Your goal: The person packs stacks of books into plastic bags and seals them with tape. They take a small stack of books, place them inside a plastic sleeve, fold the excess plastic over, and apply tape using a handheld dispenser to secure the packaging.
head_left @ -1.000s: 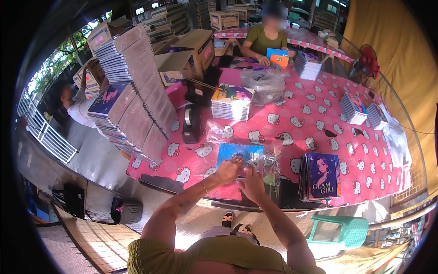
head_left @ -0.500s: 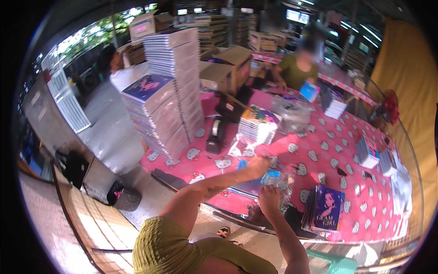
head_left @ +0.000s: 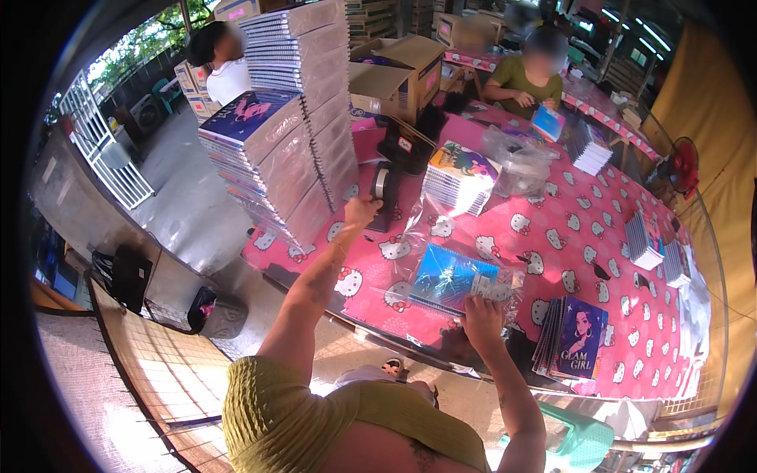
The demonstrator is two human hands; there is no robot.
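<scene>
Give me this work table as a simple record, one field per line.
Left hand: at the black tape dispenser, grip unclear
Right hand: at the lower right edge of the blue notebook
Table cover: pink, patterned
Left side: tall notebook stacks
Right side: purple notebooks
Across the table: a person in green

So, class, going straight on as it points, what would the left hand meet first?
Probably the black tape dispenser, right by the left hand; depth is unclear, so they may be touching.
</scene>
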